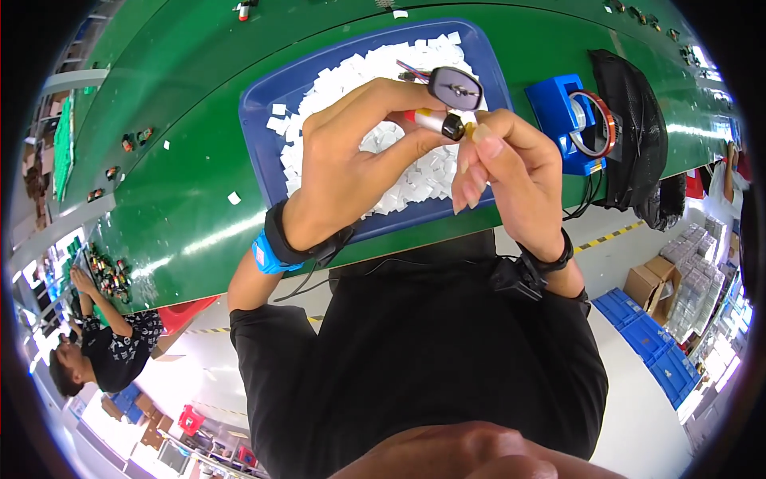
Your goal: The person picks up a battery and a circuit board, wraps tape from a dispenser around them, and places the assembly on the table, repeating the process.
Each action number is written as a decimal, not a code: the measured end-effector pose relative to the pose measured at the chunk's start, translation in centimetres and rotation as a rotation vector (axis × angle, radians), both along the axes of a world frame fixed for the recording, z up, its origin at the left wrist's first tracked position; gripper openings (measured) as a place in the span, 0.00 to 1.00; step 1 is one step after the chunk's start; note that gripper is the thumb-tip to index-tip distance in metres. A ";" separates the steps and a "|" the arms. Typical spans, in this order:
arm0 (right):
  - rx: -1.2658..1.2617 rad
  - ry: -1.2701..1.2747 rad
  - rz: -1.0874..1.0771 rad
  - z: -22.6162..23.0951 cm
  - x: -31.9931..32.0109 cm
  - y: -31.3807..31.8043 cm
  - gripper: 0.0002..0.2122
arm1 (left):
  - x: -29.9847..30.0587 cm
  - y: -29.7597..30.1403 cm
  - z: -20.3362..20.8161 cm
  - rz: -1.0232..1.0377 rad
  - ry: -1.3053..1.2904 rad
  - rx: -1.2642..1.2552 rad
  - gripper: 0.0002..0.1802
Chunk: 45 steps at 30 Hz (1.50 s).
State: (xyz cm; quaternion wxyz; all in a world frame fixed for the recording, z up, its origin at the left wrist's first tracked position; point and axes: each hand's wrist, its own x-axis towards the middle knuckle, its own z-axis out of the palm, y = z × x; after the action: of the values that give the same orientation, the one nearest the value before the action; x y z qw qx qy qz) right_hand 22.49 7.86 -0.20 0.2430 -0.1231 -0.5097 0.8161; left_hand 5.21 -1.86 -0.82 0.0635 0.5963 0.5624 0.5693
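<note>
Above a blue tray full of small white square pieces, my left hand grips a small wired assembly between thumb and fingers. The assembly has a battery-like cylinder, silvery with a red end and a black end. A dark-rimmed oval part with a greyish face stands beside it, and thin coloured wires stick out behind. At the cylinder's black end, my right hand pinches a small yellowish piece between thumb and index finger. Fingertips partly hide that piece.
Right of the tray stands a blue tape dispenser with a reddish tape roll, beside a black plastic bag. Several similar assemblies lie on the green table at left, near another person. Blue crates stand on the floor at right.
</note>
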 end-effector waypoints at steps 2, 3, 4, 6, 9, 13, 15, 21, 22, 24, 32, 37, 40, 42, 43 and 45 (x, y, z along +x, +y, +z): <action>-0.010 -0.009 0.002 0.1 0.1 0.2 0.09 | 0.0 0.1 0.0 0.013 0.045 -0.007 0.15; -0.023 -0.012 0.004 0.1 0.2 0.2 0.09 | 0.0 0.2 0.2 0.009 0.043 -0.007 0.15; -0.037 -0.014 0.007 0.1 0.3 0.3 0.09 | 0.1 0.2 0.5 0.010 0.072 -0.004 0.15; -0.020 -0.037 0.010 0.2 0.5 0.5 0.09 | 0.2 0.3 0.9 0.012 0.132 0.002 0.15; 0.013 -0.079 0.025 0.2 0.8 0.9 0.10 | 0.3 0.4 1.3 0.016 0.226 0.017 0.14; 0.023 -0.134 0.076 0.0 1.1 1.4 0.09 | 0.3 0.2 1.2 0.050 0.357 0.069 0.15; 0.064 -0.201 0.075 0.0 1.1 1.6 0.08 | 0.2 0.1 1.0 0.065 0.398 0.091 0.16; 0.122 -0.232 0.095 0.5 1.1 1.7 0.07 | -0.1 0.0 0.5 0.082 0.513 0.159 0.19; 0.081 -0.241 0.121 0.7 1.1 1.8 0.07 | -0.1 0.0 0.5 0.084 0.530 0.152 0.20; -0.004 -0.256 0.175 1.1 1.1 1.9 0.06 | -0.4 0.1 0.3 0.106 0.519 0.169 0.20; -0.108 -0.249 0.121 1.8 1.2 1.2 0.11 | -0.1 -0.8 0.9 0.076 0.376 0.034 0.17; -0.151 -0.255 0.180 1.7 1.0 1.4 0.13 | -0.5 -0.4 0.5 0.068 0.340 0.105 0.16; -0.109 -0.238 0.192 1.9 1.3 2.1 0.18 | -0.2 -0.3 0.4 0.043 0.272 0.125 0.16; -0.109 -0.213 0.164 1.9 1.1 1.8 0.19 | 0.2 -0.3 0.5 -0.018 0.151 0.080 0.14; -0.109 -0.189 0.132 1.9 0.9 1.5 0.20 | 0.5 -0.3 0.6 -0.019 0.152 0.080 0.14; -0.108 -0.163 0.099 1.9 0.5 1.0 0.22 | 1.5 -0.7 1.0 0.014 0.026 -0.049 0.15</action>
State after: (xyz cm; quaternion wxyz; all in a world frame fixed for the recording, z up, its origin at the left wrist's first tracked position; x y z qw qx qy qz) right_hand 22.98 8.87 1.66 0.1530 -0.1765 -0.4887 0.8406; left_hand 6.70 -2.57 0.22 0.0668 0.5979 0.5811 0.5481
